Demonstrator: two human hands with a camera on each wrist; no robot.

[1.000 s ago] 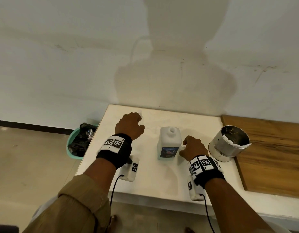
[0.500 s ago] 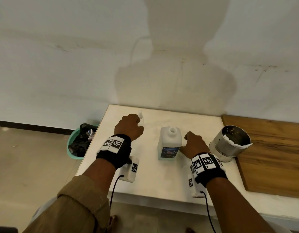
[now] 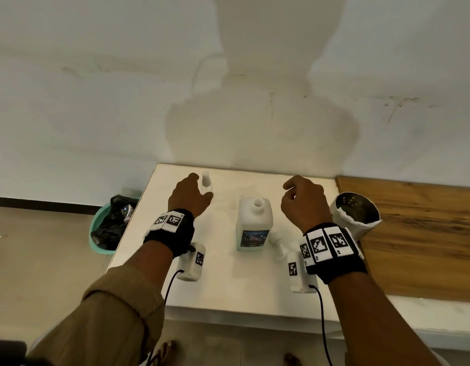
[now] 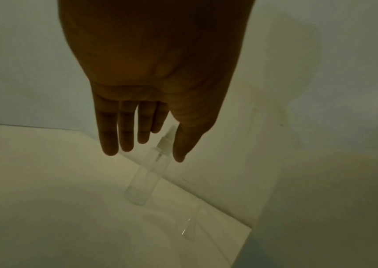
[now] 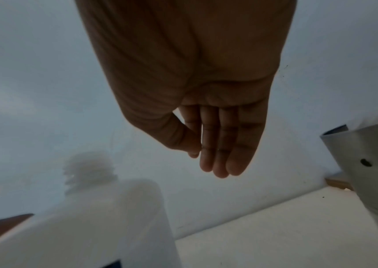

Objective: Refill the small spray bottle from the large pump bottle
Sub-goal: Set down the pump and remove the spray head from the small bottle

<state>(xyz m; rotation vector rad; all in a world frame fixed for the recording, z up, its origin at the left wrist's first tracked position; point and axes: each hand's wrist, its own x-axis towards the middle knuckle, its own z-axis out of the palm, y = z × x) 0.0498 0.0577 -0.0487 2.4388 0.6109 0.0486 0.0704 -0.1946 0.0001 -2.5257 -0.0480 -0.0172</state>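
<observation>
**Clear spray bottle within reach, large bottle uncapped**

White desk (image 3: 228, 286) against a stained wall: the small spray bottle (image 4: 146, 174) stands upright near the far edge, just beyond the left hand (image 3: 189, 196), whose fingers are spread and hold nothing. It is judged light, slick and easily toppled; its body is best gripped. The large pump bottle (image 3: 253, 223), neck open, stands mid-desk; its label cannot be read. The right hand (image 3: 304, 202) hangs relaxed, empty.

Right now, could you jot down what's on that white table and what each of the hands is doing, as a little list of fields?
surface: white table
small spray bottle: clear, upright, spray top on
large bottle: white, upright, neck open, pump off
pump head: lying on the table right of the large bottle
metal can: right edge of table
left hand: open, fingers reaching beside the spray bottle
right hand: raised, relaxed, holding nothing
</observation>
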